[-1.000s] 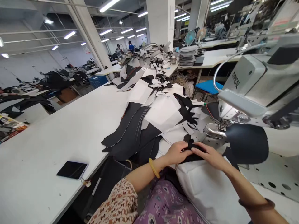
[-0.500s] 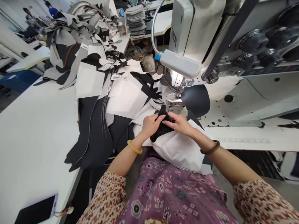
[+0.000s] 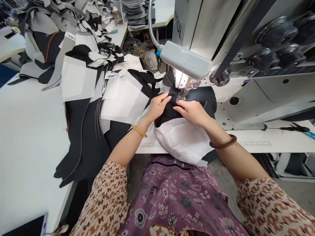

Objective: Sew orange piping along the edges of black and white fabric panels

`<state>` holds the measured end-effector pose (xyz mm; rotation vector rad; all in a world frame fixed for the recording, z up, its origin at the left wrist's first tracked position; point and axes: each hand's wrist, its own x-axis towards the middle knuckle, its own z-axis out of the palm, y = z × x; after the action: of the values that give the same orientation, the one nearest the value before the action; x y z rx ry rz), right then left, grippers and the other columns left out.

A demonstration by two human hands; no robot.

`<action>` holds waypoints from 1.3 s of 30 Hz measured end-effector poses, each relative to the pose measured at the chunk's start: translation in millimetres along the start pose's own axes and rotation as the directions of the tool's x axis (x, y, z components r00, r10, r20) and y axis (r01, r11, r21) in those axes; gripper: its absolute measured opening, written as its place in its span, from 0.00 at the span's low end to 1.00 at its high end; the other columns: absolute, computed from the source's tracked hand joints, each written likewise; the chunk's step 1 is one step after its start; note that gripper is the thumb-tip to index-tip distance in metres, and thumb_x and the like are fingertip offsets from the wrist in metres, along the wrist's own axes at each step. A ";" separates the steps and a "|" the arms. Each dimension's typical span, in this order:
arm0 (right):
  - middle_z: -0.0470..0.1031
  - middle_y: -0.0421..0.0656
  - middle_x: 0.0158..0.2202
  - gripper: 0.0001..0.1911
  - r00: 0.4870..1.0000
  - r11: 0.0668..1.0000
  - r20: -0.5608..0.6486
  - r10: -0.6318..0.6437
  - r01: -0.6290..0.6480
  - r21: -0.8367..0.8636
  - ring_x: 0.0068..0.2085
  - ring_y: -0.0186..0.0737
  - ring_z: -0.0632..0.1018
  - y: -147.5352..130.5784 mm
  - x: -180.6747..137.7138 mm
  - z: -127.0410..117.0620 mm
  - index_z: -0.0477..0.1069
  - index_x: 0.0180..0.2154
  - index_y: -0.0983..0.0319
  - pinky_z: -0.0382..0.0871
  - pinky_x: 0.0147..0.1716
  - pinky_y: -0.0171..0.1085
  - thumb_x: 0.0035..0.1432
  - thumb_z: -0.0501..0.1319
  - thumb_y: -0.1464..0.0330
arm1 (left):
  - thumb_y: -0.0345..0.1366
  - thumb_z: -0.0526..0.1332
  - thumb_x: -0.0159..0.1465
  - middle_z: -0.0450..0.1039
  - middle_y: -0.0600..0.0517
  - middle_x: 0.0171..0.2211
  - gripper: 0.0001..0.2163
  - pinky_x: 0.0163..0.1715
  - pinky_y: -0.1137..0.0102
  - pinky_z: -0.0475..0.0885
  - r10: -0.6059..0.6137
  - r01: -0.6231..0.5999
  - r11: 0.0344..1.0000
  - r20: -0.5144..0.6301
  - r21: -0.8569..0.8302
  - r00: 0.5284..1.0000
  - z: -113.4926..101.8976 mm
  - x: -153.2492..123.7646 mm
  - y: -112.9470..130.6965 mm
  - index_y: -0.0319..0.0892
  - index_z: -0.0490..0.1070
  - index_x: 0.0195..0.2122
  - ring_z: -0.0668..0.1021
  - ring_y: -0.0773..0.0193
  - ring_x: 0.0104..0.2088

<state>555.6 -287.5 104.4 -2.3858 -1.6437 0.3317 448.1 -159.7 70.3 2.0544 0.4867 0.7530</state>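
Note:
My left hand point(image 3: 159, 106) and my right hand point(image 3: 191, 111) both press and pinch a black-and-white fabric piece point(image 3: 180, 137) at the needle of a grey sewing machine point(image 3: 209, 39). The black part of the piece lies under the lit presser foot point(image 3: 183, 91). Its white part hangs over the table edge toward my lap. Both hands have fingers curled onto the black cloth, a bangle on each wrist.
A heap of black and white cut fabric pieces point(image 3: 98, 85) covers the white table point(image 3: 27, 131) to the left. A stack of grey pieces point(image 3: 134, 13) stands at the back. A phone point(image 3: 27, 226) lies at the table's near corner.
My view has swung down and right toward the machine. Both hands have pushed the black-and-white piece forward, up to the presser foot.

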 end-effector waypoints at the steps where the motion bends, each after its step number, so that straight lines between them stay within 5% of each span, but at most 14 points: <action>1: 0.70 0.44 0.30 0.17 0.998 0.997 0.005 0.056 -0.055 -0.045 0.28 0.32 0.65 -0.5 2.3 -0.6 0.67 0.34 0.63 0.44 0.27 0.32 0.62 0.47 0.58 | 0.35 0.54 0.65 0.77 0.53 0.41 0.12 0.45 0.73 0.70 -0.012 0.011 1.000 0.013 0.006 1.000 3.4 5.6 -4.5 0.38 0.74 0.43 0.77 0.64 0.43; 5: 0.73 0.47 0.33 0.22 0.981 0.973 -0.033 0.190 -0.193 -0.124 0.32 0.39 0.72 1.6 4.0 6.0 0.70 0.38 0.62 0.42 0.27 0.34 0.62 0.44 0.55 | 0.39 0.56 0.65 0.76 0.50 0.40 0.14 0.44 0.69 0.70 0.012 -0.003 0.976 -0.043 0.216 0.999 13.1 12.4 -20.5 0.39 0.70 0.47 0.77 0.62 0.41; 8: 0.74 0.48 0.33 0.25 0.973 0.966 -0.059 0.223 -0.229 -0.117 0.34 0.42 0.74 4.9 1.6 10.5 0.70 0.36 0.61 0.42 0.26 0.34 0.62 0.43 0.52 | 0.43 0.57 0.64 0.72 0.44 0.47 0.18 0.55 0.59 0.64 0.206 -0.191 0.865 0.020 0.464 0.978 6.8 13.0 -26.5 0.38 0.67 0.51 0.73 0.56 0.52; 10: 0.74 0.47 0.33 0.25 0.968 0.963 -0.062 0.243 -0.249 -0.102 0.34 0.42 0.74 7.7 -0.6 11.4 0.71 0.35 0.60 0.42 0.26 0.34 0.61 0.44 0.52 | 0.42 0.52 0.67 0.71 0.43 0.51 0.15 0.59 0.55 0.60 0.308 -0.435 0.778 0.328 0.453 0.893 -2.9 15.7 -26.6 0.39 0.69 0.47 0.69 0.57 0.57; 13: 0.74 0.48 0.32 0.25 0.971 0.964 -0.062 0.232 -0.238 -0.121 0.33 0.41 0.73 13.6 -6.5 11.3 0.72 0.35 0.60 0.42 0.27 0.34 0.62 0.43 0.52 | 0.38 0.43 0.70 0.68 0.47 0.55 0.17 0.62 0.55 0.58 0.295 -0.612 0.743 0.687 0.272 0.664 -18.8 22.4 -21.6 0.43 0.69 0.48 0.64 0.63 0.60; 20: 0.68 0.52 0.23 0.28 0.991 0.954 -0.128 0.028 -0.065 -0.294 0.39 0.45 0.68 28.8 -24.4 5.3 0.73 0.29 0.66 0.45 0.29 0.36 0.63 0.42 0.55 | 0.35 0.38 0.70 0.57 0.49 0.62 0.20 0.64 0.57 0.53 0.231 -0.671 0.712 0.832 0.209 0.505 -37.8 34.9 -16.7 0.46 0.61 0.58 0.54 0.65 0.64; 23: 0.68 0.50 0.24 0.27 0.988 0.950 -0.155 -0.018 -0.032 -0.311 0.38 0.43 0.67 34.4 -22.8 3.3 0.72 0.26 0.66 0.48 0.33 0.38 0.63 0.43 0.56 | 0.32 0.39 0.70 0.57 0.49 0.62 0.19 0.63 0.57 0.54 0.280 -0.706 0.671 0.804 0.227 0.525 -36.6 31.9 -21.9 0.48 0.61 0.58 0.56 0.64 0.64; 29: 0.70 0.46 0.26 0.24 0.955 0.965 -0.171 0.242 -0.256 -0.062 0.29 0.33 0.65 44.8 -2.7 5.8 0.64 0.21 0.65 0.46 0.30 0.36 0.62 0.43 0.59 | 0.30 0.43 0.68 0.62 0.44 0.59 0.19 0.59 0.57 0.62 0.347 -0.703 0.554 0.643 0.446 0.682 -17.1 3.6 -21.1 0.45 0.62 0.58 0.62 0.59 0.62; 34: 0.71 0.45 0.30 0.21 0.900 0.930 -0.240 0.363 -0.365 0.036 0.31 0.34 0.66 51.1 14.8 3.2 0.59 0.23 0.65 0.43 0.28 0.35 0.61 0.43 0.59 | 0.32 0.42 0.68 0.62 0.43 0.59 0.20 0.57 0.59 0.63 0.385 -0.573 0.491 0.427 0.656 0.818 10.6 -25.4 -14.1 0.43 0.61 0.59 0.65 0.56 0.60; 39: 0.69 0.45 0.27 0.17 0.887 0.916 -0.230 0.401 -0.388 0.100 0.30 0.35 0.66 53.5 25.1 -1.2 0.60 0.23 0.64 0.48 0.29 0.34 0.58 0.47 0.60 | 0.34 0.43 0.70 0.66 0.45 0.56 0.18 0.56 0.62 0.63 0.433 -0.467 0.498 0.257 0.731 0.864 28.5 -35.9 -14.2 0.45 0.64 0.57 0.68 0.58 0.58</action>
<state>612.0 -282.6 87.5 -2.5889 -1.0243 0.1304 439.7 -190.0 34.2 3.1107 0.2451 0.8925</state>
